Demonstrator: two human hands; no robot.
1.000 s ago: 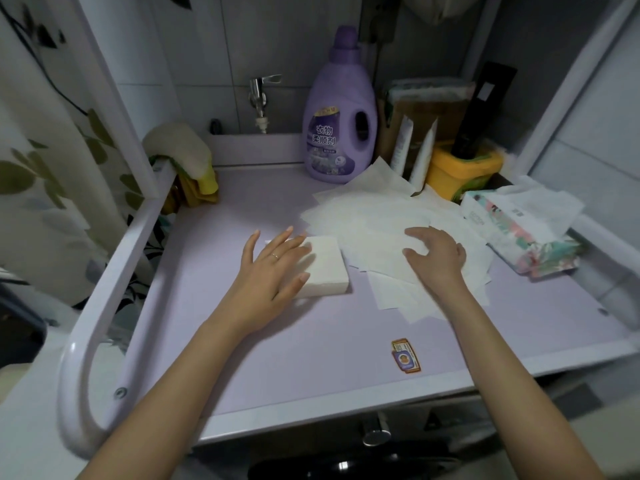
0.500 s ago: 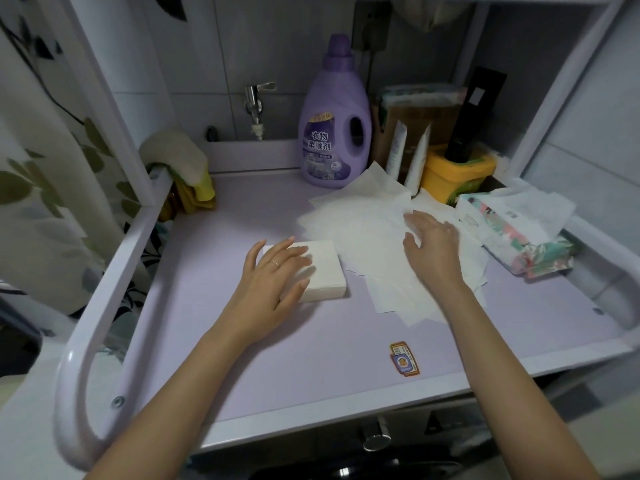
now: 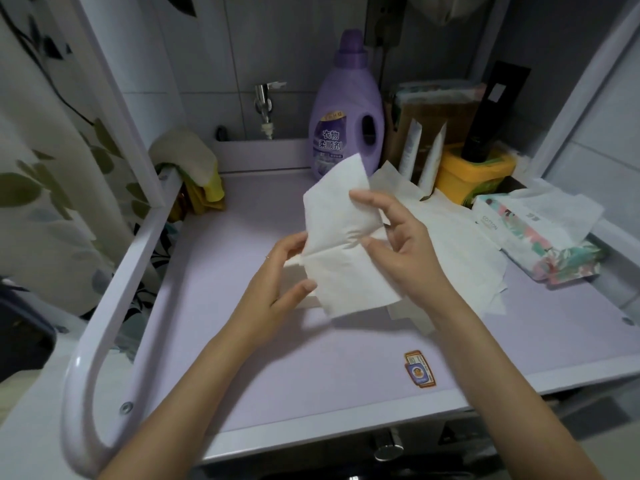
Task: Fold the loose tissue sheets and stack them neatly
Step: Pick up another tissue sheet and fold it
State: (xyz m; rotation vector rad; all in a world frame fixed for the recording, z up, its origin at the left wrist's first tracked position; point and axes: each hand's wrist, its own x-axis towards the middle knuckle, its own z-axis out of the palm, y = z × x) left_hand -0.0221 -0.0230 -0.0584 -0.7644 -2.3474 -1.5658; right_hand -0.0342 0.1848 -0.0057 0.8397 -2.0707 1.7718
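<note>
My left hand (image 3: 277,271) and right hand (image 3: 405,247) each keep a grip pinched on a side edge of one tissue sheet (image 3: 343,251). They hold it above the desk (image 3: 277,358) at centre frame, creased but not yet folded. Behind it the folded stack (image 3: 310,302) is mostly hidden. The loose sheets (image 3: 460,244) spread to the right, so I judge much is left. Half a second ago the left palm lay on the stack and the right pressed the loose sheets; now both lift this one.
</note>
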